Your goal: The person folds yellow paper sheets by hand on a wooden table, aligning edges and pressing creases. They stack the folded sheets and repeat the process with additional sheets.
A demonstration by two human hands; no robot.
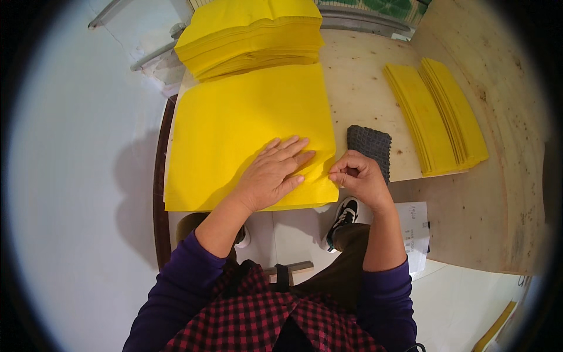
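A large yellow felt-like sheet point(234, 117) lies flat before me, on top of what looks like a pile of the same. My left hand point(271, 175) rests palm down near its front right part, fingers stretched out. At the sheet's right edge, close to the front corner, my right hand point(365, 179) is closed in a pinch on the yellow material. Small creases run between the two hands. Just beyond the right hand lies a dark grey knitted cloth point(369, 144).
A thick stack of yellow sheets point(252, 38) stands at the back. Two narrow folded yellow piles point(422, 117) lie side by side on the right of the wooden table point(352, 76). A tall wooden panel point(498, 135) closes off the right side. A printed paper point(415, 232) hangs below the table.
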